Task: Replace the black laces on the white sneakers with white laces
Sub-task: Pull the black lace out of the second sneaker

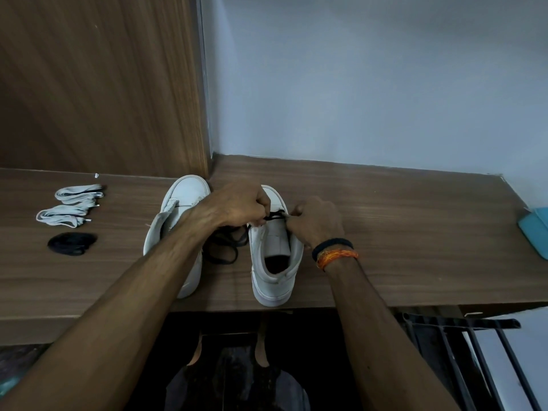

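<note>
Two white sneakers stand side by side on the wooden table [415, 232]. The left sneaker [184, 200] has no lace in it. The right sneaker [274, 256] still carries a black lace [274, 215] near its toe end. My left hand [240, 206] pinches that lace at the eyelets, and its loose length [222, 247] trails in loops between the shoes. My right hand [317, 221] pinches the lace from the other side. Two bundled white laces [78, 192] [60, 218] lie at the left, with a coiled black lace [71, 243] in front of them.
A wooden panel [103, 84] rises behind the left half of the table, a pale wall behind the right. A teal object [535, 229] lies at the table's right edge. A black metal rack [462, 351] stands below right.
</note>
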